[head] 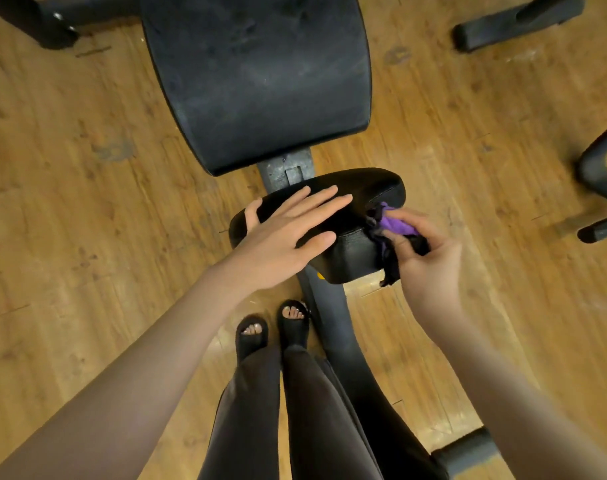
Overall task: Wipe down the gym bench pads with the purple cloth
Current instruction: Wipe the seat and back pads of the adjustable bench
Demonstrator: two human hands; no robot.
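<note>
The gym bench has a large black back pad (257, 77) at the top and a small black seat pad (361, 188) below it. My left hand (288, 233) lies flat on the seat pad with straight fingers, its thumb hooked over the pad's left edge. My right hand (427, 251) grips the bunched purple cloth (395, 225) with dark edging and holds it against the right side of the seat pad.
The bench's grey metal frame (284, 168) runs between the pads and down past my feet (271, 327). Black feet of other equipment stand on the wooden floor at top left (52, 26), top right (517, 22) and right (600, 174).
</note>
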